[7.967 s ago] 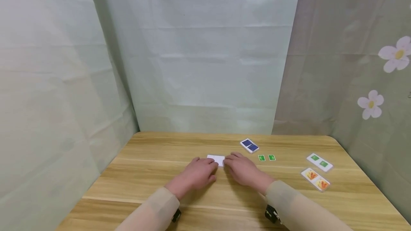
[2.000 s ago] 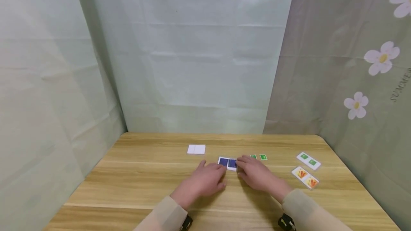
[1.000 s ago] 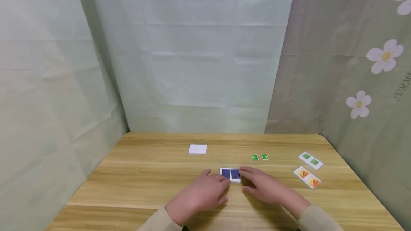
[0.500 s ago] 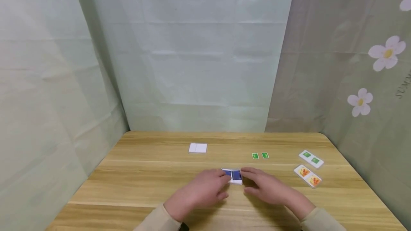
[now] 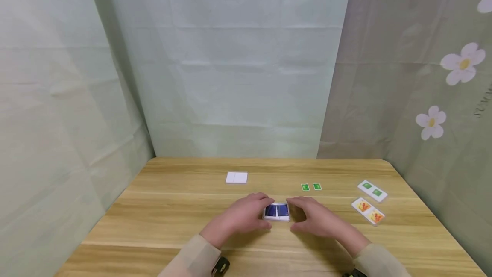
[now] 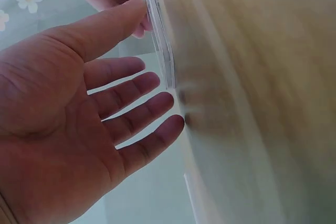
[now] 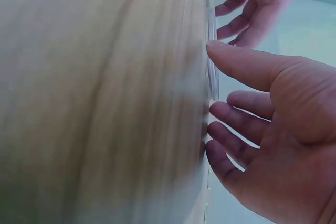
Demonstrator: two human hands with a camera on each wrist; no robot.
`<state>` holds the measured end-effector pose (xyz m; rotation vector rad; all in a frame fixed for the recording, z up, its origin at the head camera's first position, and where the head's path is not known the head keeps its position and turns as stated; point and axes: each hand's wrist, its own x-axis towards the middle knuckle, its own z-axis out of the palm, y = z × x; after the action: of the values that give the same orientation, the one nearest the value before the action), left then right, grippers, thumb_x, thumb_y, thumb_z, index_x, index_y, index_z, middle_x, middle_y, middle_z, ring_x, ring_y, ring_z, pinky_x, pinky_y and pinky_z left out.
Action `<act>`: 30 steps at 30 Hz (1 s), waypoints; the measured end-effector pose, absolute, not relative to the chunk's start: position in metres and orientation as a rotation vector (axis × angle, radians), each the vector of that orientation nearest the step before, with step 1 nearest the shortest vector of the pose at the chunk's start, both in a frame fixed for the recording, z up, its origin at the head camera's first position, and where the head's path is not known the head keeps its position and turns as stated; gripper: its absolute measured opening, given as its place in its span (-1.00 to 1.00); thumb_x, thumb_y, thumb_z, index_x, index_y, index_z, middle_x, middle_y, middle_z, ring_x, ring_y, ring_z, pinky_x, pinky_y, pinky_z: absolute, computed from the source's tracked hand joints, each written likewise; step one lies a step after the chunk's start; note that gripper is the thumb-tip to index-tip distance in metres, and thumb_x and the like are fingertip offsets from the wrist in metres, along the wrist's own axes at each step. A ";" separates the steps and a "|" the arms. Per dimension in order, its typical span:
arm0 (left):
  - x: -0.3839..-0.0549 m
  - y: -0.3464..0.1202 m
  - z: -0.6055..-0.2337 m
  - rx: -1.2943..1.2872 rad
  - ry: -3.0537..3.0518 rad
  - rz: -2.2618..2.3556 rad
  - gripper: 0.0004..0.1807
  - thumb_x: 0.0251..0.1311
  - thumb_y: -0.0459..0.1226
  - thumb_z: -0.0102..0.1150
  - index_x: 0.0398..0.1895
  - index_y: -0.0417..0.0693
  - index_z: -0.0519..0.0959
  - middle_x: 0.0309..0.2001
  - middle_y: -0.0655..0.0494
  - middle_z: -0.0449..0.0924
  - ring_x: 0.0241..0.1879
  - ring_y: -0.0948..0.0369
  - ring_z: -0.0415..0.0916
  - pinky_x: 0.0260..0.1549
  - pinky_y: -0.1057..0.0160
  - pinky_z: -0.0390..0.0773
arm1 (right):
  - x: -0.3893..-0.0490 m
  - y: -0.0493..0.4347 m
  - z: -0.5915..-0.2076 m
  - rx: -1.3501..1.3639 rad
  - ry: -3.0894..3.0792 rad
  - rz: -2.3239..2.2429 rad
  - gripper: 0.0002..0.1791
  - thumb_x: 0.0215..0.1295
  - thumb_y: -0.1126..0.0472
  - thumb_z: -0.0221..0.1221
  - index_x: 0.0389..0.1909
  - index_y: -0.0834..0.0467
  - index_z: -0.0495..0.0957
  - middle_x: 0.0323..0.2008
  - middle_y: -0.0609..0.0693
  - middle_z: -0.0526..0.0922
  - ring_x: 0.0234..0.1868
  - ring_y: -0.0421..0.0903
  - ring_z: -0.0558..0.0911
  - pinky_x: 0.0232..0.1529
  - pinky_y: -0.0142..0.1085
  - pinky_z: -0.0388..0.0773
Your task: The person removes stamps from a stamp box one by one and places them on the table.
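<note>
A flat clear case with two dark blue panels on white lies on the table before me, between my hands. Beside its left end is my left hand, fingers extended and thumb apart. My right hand stands at the right end, thumb and fingers spread. In the left wrist view the clear case shows edge-on, the left thumb by its near end. The right wrist view shows the right thumb at the case's edge and the other fingers slightly bent. Neither hand is wrapped round the case.
A white two-part case lies toward the back. Two small green tiles lie right of centre. Farther right are a case with green pictures and one with orange-yellow pictures. Cloth hangings enclose the wooden table.
Over eight seconds the white case went back and left, and the blue-panelled case came forward to the middle. Just now the left fingers moved off its top to its left side.
</note>
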<state>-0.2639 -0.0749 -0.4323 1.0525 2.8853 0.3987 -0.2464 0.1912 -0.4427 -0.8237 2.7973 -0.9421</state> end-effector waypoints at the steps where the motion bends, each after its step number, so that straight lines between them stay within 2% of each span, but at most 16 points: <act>1: -0.265 -0.074 -0.433 1.042 2.877 0.407 -0.25 0.29 -0.06 0.62 0.50 -0.06 0.59 0.40 0.02 0.60 0.28 0.12 0.59 0.28 0.12 0.60 | -0.247 0.190 -0.443 -0.815 2.789 -0.955 -0.15 0.25 0.14 0.61 0.49 0.35 0.51 0.42 0.34 0.57 0.44 0.40 0.50 0.45 0.36 0.37; 16: -0.276 -0.071 -0.433 1.043 2.861 0.402 -0.23 0.21 -0.10 0.68 0.46 -0.09 0.61 0.34 0.01 0.64 0.25 0.13 0.58 0.30 0.14 0.58 | -0.256 0.181 -0.447 -0.698 2.777 -1.003 -0.19 0.22 0.15 0.63 0.46 0.30 0.57 0.38 0.30 0.54 0.39 0.33 0.49 0.41 0.38 0.42; 25: -0.276 -0.071 -0.432 1.064 2.860 0.404 -0.31 0.20 -0.09 0.69 0.37 -0.08 0.67 0.22 0.08 0.68 0.08 0.24 0.56 0.15 0.23 0.60 | -0.257 0.177 -0.448 -0.624 2.809 -0.994 -0.30 0.18 0.15 0.66 0.34 0.19 0.67 0.19 0.07 0.61 0.23 0.13 0.53 0.33 0.29 0.51; 30: -0.277 -0.069 -0.432 1.048 2.847 0.426 -0.34 0.20 -0.11 0.69 0.34 -0.09 0.69 0.17 0.10 0.68 0.03 0.28 0.54 0.10 0.26 0.60 | -0.257 0.177 -0.448 -0.624 2.807 -0.991 -0.34 0.18 0.16 0.66 0.30 0.16 0.69 0.12 0.01 0.61 0.17 0.07 0.52 0.29 0.26 0.52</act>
<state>-0.2768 -0.0691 -0.4317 1.0481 2.8470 0.4260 -0.2571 0.1770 -0.4483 -0.6236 2.8073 -0.9911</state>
